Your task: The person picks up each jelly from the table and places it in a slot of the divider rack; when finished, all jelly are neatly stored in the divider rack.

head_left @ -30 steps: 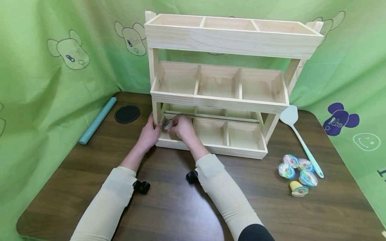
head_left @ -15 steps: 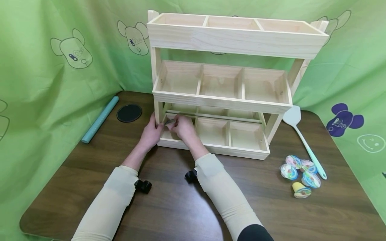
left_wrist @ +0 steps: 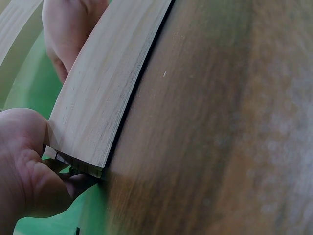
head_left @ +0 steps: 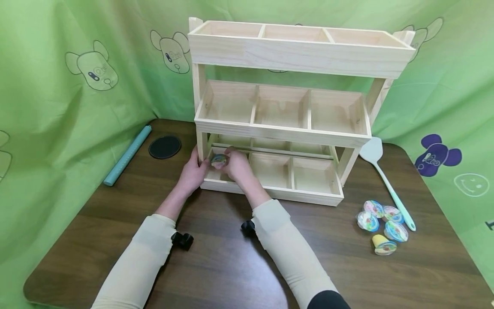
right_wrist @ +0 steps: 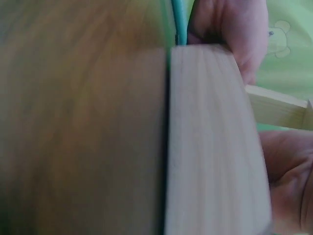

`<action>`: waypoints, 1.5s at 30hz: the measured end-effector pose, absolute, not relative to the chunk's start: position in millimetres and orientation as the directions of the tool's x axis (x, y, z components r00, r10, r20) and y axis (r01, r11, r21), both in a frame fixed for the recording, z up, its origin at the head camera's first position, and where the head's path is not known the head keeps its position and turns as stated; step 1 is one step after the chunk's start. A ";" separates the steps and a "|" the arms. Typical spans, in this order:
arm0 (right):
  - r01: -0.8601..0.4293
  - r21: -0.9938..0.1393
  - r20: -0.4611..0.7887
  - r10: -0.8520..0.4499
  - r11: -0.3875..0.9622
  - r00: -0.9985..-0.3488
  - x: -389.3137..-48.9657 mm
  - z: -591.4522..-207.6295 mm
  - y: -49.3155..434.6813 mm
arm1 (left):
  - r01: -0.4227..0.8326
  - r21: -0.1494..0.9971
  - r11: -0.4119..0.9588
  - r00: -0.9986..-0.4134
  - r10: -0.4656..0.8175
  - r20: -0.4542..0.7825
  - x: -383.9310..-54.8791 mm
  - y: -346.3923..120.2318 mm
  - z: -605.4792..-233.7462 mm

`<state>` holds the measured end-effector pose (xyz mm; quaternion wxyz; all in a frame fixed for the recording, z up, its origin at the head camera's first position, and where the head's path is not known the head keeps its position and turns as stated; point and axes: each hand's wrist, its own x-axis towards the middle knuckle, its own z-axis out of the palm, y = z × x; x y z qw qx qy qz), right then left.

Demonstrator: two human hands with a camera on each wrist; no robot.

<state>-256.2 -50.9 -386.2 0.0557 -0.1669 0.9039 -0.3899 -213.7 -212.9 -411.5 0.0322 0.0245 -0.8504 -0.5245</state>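
Note:
A three-tier wooden shelf rack (head_left: pixel 301 55) stands on the table. My left hand (head_left: pixel 193 173) grips the left end of its bottom tier, thumb at the edge; the left wrist view shows that hand (left_wrist: pixel 41 176) around the corner of the box. My right hand (head_left: pixel 238 166) reaches into the bottom left compartment and pinches a small jelly cup (head_left: pixel 218 161) with a colourful printed lid, which faces up toward the head camera. Its fingertips are partly hidden. In the right wrist view, the front board (right_wrist: pixel 215 142) covers the cup and most of the right hand (right_wrist: pixel 288 181).
Several jelly cups (head_left: pixel 395 231) lie in a group at the right, one on its side. A pale spatula (head_left: pixel 390 182) lies beside them. Left of the rack are a black disc (head_left: pixel 164 147) and a blue-green rod (head_left: pixel 127 155). The middle tier (head_left: pixel 283 105) overhangs the hands.
The jelly cup has turned in my right fingers, from nearly edge-on to its lid facing the camera. My left hand keeps its hold on the rack. The head view shifted slightly.

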 end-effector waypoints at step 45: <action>-0.306 -0.861 0.207 -0.269 0.407 -0.941 -200.9 -355.9 125.4 | -0.016 0.886 0.463 -0.998 -0.054 0.011 -216.0 -214.8 -414.2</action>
